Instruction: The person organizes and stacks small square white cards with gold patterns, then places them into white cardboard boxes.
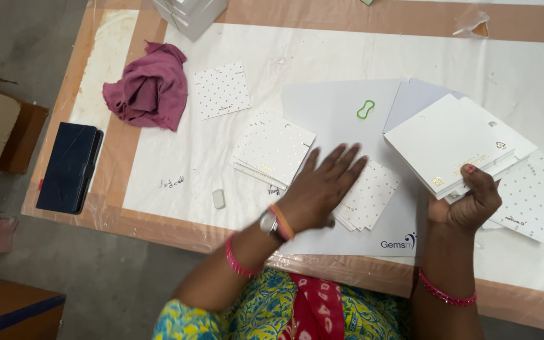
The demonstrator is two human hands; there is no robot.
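I see my left hand [322, 186] lying flat, fingers spread, on the dotted cards [369, 195]; my right hand [470, 198], further right, clutches a white card stack [451, 141], lifted.

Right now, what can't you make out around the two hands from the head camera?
- Head view: left hand is motion-blurred; whether it presses the dotted cards is unclear.
- Right hand hides the lower edge of the white card stack; the count can't be told.
- Box stack is cut off by the top edge.
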